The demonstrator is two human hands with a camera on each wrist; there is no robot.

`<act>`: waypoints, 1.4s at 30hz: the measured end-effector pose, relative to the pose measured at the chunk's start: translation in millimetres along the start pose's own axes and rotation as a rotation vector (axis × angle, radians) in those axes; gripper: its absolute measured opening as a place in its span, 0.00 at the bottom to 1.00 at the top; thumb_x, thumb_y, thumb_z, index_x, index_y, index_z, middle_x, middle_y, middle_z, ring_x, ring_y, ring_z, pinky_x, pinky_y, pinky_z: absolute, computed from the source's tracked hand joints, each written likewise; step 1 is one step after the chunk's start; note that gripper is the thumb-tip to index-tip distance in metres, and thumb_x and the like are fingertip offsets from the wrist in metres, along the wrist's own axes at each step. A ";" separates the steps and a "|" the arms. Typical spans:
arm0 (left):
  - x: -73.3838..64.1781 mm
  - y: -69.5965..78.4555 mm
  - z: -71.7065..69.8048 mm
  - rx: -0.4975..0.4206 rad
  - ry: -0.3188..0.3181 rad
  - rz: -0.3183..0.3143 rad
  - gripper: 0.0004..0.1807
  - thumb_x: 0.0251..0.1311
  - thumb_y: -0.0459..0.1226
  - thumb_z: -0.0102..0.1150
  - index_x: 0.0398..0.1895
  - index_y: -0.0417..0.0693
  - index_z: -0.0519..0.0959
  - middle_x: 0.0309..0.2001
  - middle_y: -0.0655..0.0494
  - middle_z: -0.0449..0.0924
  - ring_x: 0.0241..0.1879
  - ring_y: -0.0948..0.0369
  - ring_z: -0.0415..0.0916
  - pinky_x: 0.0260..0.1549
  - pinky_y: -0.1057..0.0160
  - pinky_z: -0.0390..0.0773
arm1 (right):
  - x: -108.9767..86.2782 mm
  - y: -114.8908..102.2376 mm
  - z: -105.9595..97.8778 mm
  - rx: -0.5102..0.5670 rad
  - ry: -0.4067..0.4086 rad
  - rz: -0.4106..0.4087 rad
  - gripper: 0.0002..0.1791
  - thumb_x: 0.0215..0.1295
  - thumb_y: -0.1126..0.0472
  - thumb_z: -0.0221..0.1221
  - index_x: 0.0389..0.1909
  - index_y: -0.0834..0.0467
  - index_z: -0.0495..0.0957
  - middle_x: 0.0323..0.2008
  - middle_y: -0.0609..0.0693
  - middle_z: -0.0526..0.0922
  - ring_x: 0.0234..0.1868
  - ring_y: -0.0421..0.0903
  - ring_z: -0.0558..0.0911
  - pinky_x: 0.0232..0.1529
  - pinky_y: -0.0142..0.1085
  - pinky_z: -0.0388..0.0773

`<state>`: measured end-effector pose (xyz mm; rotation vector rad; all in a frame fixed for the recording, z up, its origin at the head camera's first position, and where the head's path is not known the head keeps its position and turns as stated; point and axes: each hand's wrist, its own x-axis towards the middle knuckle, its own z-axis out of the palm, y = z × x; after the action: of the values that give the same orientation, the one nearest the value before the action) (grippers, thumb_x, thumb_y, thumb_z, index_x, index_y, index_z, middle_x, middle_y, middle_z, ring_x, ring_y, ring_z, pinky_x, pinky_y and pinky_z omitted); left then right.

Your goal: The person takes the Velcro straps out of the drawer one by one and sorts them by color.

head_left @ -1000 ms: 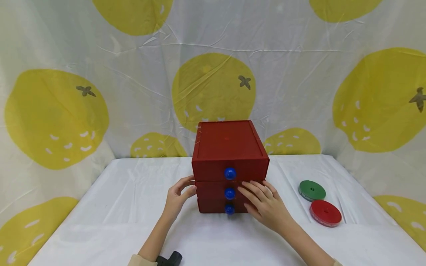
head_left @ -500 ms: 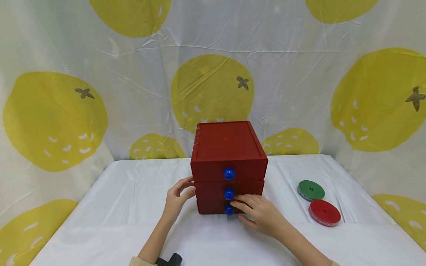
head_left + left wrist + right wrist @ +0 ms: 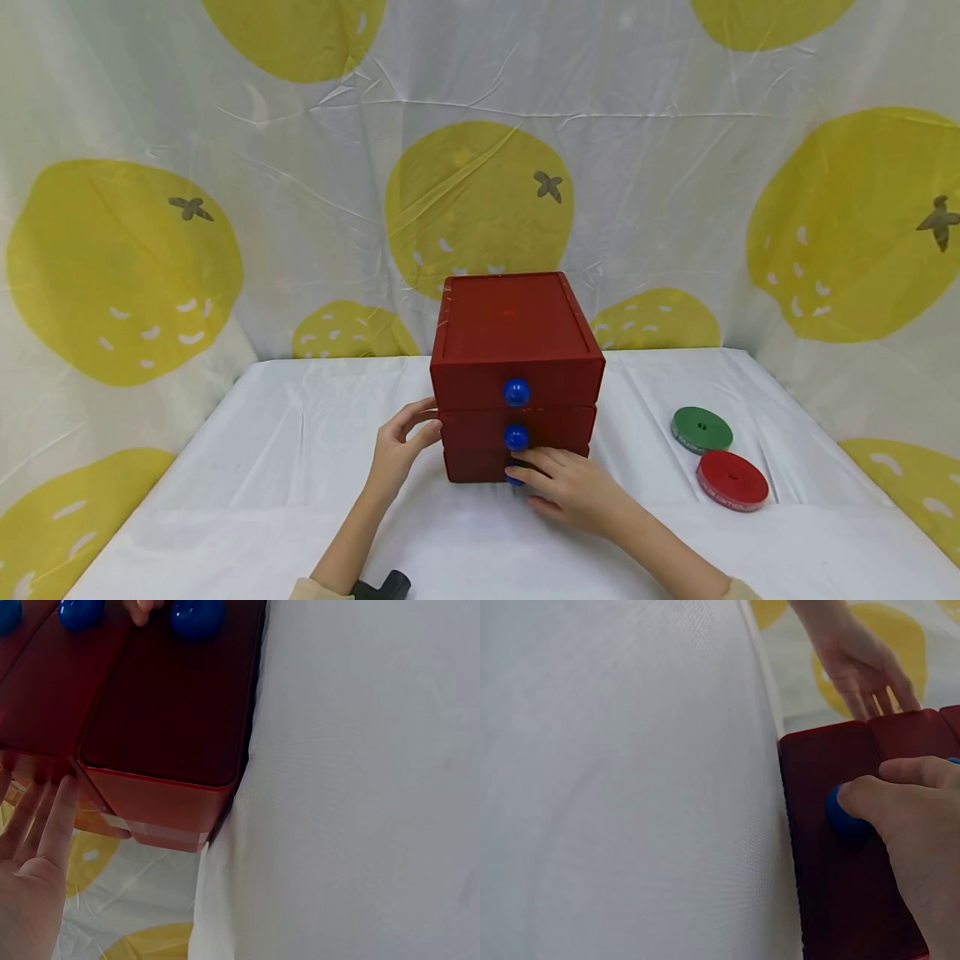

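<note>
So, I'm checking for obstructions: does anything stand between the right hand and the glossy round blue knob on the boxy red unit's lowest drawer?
Nothing visible does: the right hand is at the glossy round blue knob, partly covering it. The flat green disc and flat red disc lie off to the right.

Plain beige left sleeve [image 3: 318, 590] and matching right sleeve [image 3: 741, 590], a black round-ended fitting [image 3: 384, 587] beside the former

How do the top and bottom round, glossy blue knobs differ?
The top round, glossy blue knob shows whole in the head view; the bottom round, glossy blue knob is partly hidden by the right hand. The top one also looks lighter, the bottom one darker. Both sit on red drawer fronts.
</note>
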<state>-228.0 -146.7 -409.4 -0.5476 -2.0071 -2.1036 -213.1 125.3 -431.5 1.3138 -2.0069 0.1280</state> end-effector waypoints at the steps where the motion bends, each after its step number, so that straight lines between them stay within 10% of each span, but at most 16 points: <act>1: -0.1 0.0 0.0 0.002 0.001 -0.001 0.21 0.57 0.29 0.55 0.55 0.36 0.70 0.46 0.67 0.77 0.46 0.69 0.75 0.42 0.65 0.81 | -0.1 0.0 0.9 0.003 -0.003 -0.003 0.30 0.39 0.56 0.71 0.49 0.50 0.75 0.49 0.47 0.78 0.47 0.42 0.78 0.46 0.32 0.78; 42: 0.6 -1.4 -0.3 -0.004 0.009 -0.010 0.21 0.57 0.28 0.55 0.55 0.35 0.70 0.46 0.66 0.77 0.46 0.69 0.75 0.42 0.66 0.81 | 10.1 -1.9 11.3 -0.025 -0.120 -0.038 0.21 0.45 0.62 0.68 0.44 0.50 0.76 0.44 0.43 0.78 0.47 0.39 0.75 0.45 0.26 0.76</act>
<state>-229.1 -146.8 -410.5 -0.5289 -2.0058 -2.1119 -219.6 111.8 -434.2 1.3717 -2.0754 0.0057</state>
